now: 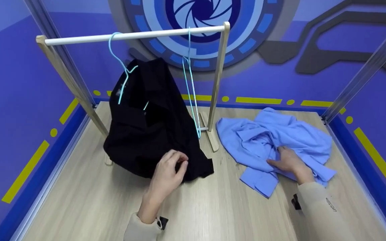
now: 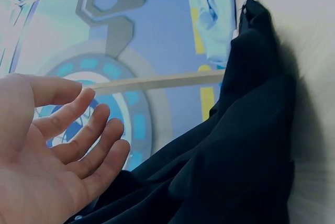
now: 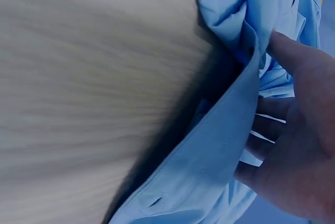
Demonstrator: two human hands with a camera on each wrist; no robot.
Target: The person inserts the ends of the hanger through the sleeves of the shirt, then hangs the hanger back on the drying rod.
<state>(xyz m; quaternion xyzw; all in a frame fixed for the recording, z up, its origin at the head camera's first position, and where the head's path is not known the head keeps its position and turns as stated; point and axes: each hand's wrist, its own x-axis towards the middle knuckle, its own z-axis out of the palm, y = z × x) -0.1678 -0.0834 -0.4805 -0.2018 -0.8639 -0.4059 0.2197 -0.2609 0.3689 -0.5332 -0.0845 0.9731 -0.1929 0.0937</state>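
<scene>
Blue walls (image 1: 8,73) edge the wooden table (image 1: 213,207). Right hand (image 1: 288,161), thumb and fingers apart, touches the crumpled blue shirt (image 1: 300,135) at right; left hand (image 1: 168,172), loosely bent and holding nothing, is near the black shirt (image 1: 159,134) hanging left. Opening folds before lifting should avoid tangles; near middle has room, but the rack (image 1: 146,34) crowds far left.

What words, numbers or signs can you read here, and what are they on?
None I can read.
Right sleeve: small dark letters, too blurry to read.
Black shirt: pale patch inside, maybe a label, too blurry.
Wall: round emblem, no letters seen.
</scene>
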